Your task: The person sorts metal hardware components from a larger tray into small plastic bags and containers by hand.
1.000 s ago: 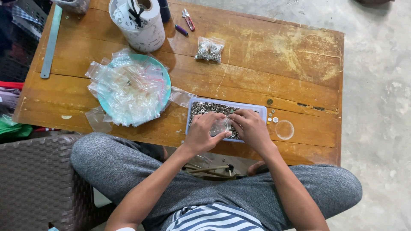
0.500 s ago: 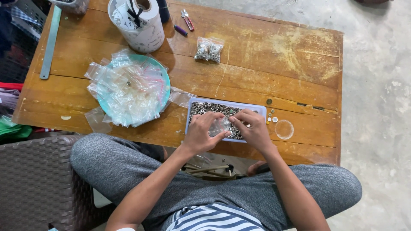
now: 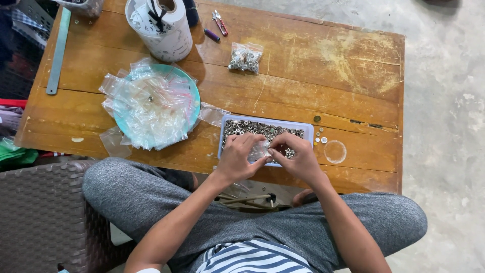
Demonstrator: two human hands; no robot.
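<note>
We see a big brown wooden bench from above, with a person sitting at its near edge in grey trousers and a striped top. On the left side of the bench lies a round teal plate, and it is heaped with clear little plastic bags. Behind the plate stands a white tub with tools sticking out of it. A long grey ruler lies along the far left edge. Right in front of the person sits a flat blue tray full of small silver metal rings. Both hands are over the near part of this tray. Our left hand is curled, and its fingers pinch one side of a small clear bag. Our right hand is curled too, with its fingertips touching the other side of the same bag, just above the rings. We cannot tell if this hand also holds a ring. Farther back on the bench lies a small filled bag of metal bits. Near it lie little red pliers and a purple pen. Just right of the tray sit a few tiny round pieces and a clear ring mark.
</note>
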